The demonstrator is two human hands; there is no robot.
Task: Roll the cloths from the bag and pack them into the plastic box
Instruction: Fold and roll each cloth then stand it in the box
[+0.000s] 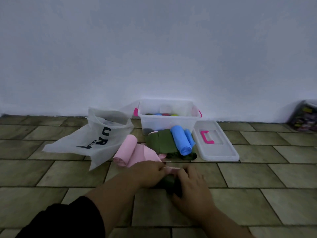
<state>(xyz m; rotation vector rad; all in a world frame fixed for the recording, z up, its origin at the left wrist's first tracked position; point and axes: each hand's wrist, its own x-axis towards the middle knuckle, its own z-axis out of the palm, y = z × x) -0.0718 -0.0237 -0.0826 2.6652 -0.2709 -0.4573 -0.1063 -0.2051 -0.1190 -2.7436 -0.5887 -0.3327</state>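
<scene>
A white bag (96, 136) lies open on the tiled floor (257, 177) at the left, its mouth toward the wall. Just right of it a pink roll (126, 148) lies on the floor, with a loose pink strip trailing toward the hands. In front, the left hand (149, 172), with a black sleeve (68, 219) on its arm, and the right hand (190, 182) meet over a small bundle: the left grip pinches a pink cloth (171, 169), and the right grip presses down on a dark green cloth (169, 182) beneath it. Behind the hands a green cloth (161, 141) lies flat with a blue roll (181, 142) resting on it, both touching the front of the clear box (169, 117). The box stands against the wall with pink latches and holds several coloured rolls. Its lid (217, 145) lies flat on the floor just to the right.
</scene>
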